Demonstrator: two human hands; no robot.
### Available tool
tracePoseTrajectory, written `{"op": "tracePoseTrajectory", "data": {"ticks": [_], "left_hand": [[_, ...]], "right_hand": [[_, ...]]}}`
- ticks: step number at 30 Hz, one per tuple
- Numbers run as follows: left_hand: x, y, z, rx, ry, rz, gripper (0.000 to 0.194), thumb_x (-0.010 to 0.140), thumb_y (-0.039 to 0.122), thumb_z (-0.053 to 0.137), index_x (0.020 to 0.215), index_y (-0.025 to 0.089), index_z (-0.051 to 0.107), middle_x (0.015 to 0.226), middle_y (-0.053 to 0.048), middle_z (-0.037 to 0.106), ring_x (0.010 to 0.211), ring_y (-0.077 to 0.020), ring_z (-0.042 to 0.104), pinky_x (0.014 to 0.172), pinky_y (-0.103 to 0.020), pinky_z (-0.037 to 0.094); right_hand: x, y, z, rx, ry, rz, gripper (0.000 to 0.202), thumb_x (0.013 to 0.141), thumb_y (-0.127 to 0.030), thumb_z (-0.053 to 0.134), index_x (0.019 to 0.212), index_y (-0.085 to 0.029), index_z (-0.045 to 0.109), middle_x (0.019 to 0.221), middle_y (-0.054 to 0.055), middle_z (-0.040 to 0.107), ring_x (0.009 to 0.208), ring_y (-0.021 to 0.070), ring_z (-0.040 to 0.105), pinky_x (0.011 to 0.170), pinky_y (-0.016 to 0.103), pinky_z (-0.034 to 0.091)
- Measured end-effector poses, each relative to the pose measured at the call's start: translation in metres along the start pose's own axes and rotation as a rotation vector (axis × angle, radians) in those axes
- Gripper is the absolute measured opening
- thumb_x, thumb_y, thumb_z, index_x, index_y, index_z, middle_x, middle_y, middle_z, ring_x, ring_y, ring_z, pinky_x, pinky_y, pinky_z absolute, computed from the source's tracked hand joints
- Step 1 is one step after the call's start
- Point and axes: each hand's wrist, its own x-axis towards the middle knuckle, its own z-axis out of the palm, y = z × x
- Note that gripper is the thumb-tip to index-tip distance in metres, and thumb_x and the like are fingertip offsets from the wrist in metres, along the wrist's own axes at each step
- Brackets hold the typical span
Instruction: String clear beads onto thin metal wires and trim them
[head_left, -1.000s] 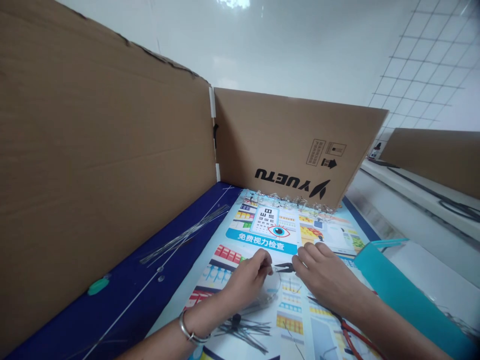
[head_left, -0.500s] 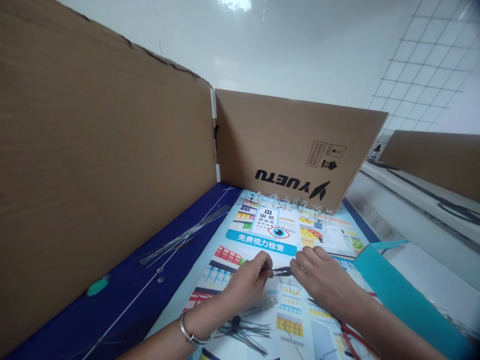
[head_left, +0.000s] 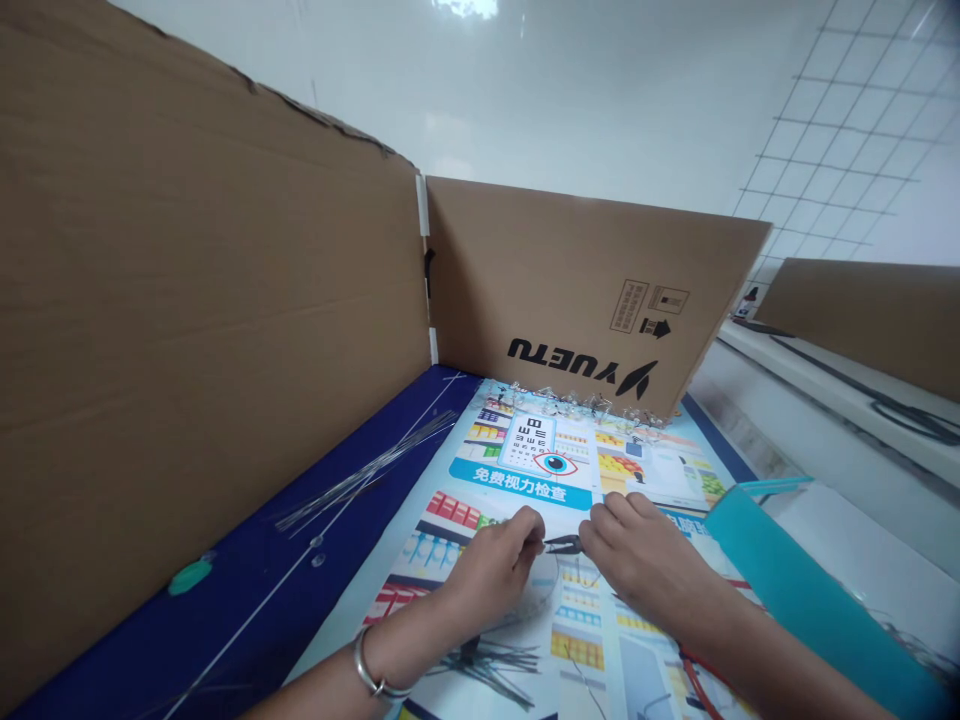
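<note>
Near the middle of the printed sheet, my right hand (head_left: 637, 555) is closed round a pair of dark pliers (head_left: 564, 545), whose jaws point left. My left hand (head_left: 502, 560) is pinched at the jaw tips, holding a thin wire (head_left: 556, 580) that hangs below; its held end is hidden by the fingers. Under my left forearm lies a bundle of grey wires (head_left: 499, 665) on the sheet. Red-handled scissors (head_left: 699, 685) lie partly beneath my right forearm.
Cardboard panels (head_left: 585, 280) stand at the left and back. Small clear wired pieces (head_left: 577, 402) line the back edge. Loose straight wires (head_left: 367, 472) and a green blob (head_left: 190, 577) lie on the blue surface. A teal-edged tray (head_left: 810, 600) is at the right.
Both hands stay almost in place at the pliers. The whole view has shifted slightly, and the scissors are a little more covered by my right forearm.
</note>
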Motion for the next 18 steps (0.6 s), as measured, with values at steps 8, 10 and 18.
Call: {"op": "tracePoseTrajectory", "data": {"ticks": [8, 10, 18], "left_hand": [[-0.0017, 0.0044, -0.0013, 0.056, -0.017, 0.007, 0.016, 0.081, 0.009, 0.036, 0.085, 0.023, 0.044, 0.074, 0.000, 0.060, 0.067, -0.0160, 0.057, 0.058, -0.022, 0.036], [-0.0019, 0.0056, -0.0020, 0.072, -0.033, 0.010, 0.016, 0.081, 0.009, 0.036, 0.085, 0.023, 0.043, 0.074, 0.000, 0.060, 0.068, -0.0163, 0.057, 0.058, -0.022, 0.036], [-0.0025, 0.0055, -0.0020, 0.098, -0.033, 0.033, 0.015, 0.082, 0.011, 0.036, 0.085, 0.023, 0.044, 0.071, 0.000, 0.059, 0.065, -0.0165, 0.057, 0.056, -0.023, 0.034]], "right_hand": [[-0.0029, -0.0008, 0.0021, 0.049, 0.002, 0.020, 0.009, 0.078, -0.012, 0.052, 0.085, -0.018, 0.051, 0.077, 0.003, 0.053, 0.074, 0.0200, 0.043, 0.063, 0.033, 0.026], [-0.0032, -0.0009, 0.0029, 0.067, 0.005, 0.021, 0.007, 0.079, -0.013, 0.052, 0.084, -0.018, 0.051, 0.077, 0.003, 0.053, 0.074, 0.0196, 0.043, 0.062, 0.033, 0.026], [-0.0069, -0.0020, 0.0082, 0.101, -0.015, 0.020, 0.007, 0.079, -0.012, 0.053, 0.080, -0.018, 0.051, 0.075, 0.002, 0.053, 0.072, 0.0195, 0.043, 0.061, 0.033, 0.026]]}}
